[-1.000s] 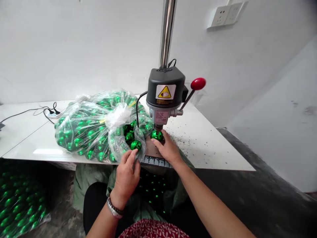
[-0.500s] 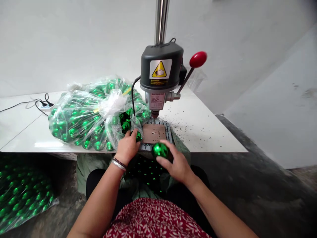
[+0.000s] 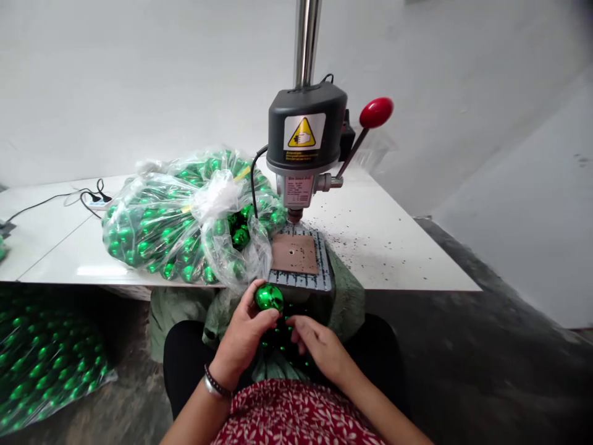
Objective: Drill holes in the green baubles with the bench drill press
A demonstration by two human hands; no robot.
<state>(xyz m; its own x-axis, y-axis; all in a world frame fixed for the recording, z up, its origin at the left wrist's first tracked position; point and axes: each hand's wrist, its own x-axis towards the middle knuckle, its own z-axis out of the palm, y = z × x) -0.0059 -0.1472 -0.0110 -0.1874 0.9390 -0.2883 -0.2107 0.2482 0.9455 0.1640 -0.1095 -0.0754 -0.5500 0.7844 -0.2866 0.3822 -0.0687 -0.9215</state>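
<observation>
In the head view my left hand [image 3: 244,330] holds a shiny green bauble [image 3: 269,298] between thumb and fingers, just below the table's front edge. Dark marks show on the bauble's surface. To its right, over my lap, my right hand [image 3: 319,346] has its fingers loosely bent and a little apart, with nothing visible in them. Beneath both hands several green baubles [image 3: 282,348] lie in the dark hollow of a green cloth sack. Above stands a bench drill [image 3: 306,133]; a brown board [image 3: 295,253] with a small hole lies on its slotted base.
A clear plastic bag [image 3: 157,232] full of green baubles lies left of the drill, torn near its front. Another full bag [image 3: 46,361] rests at lower left. Dark shavings dot the white table [image 3: 407,266]. A red-knobbed lever [image 3: 376,113] sticks out right. Cords and plugs [image 3: 99,194] lie behind.
My left hand has come away from the bag's opening and now holds a bauble nearer my body. My right hand has lowered towards my lap, and the bauble it held is out of its fingers.
</observation>
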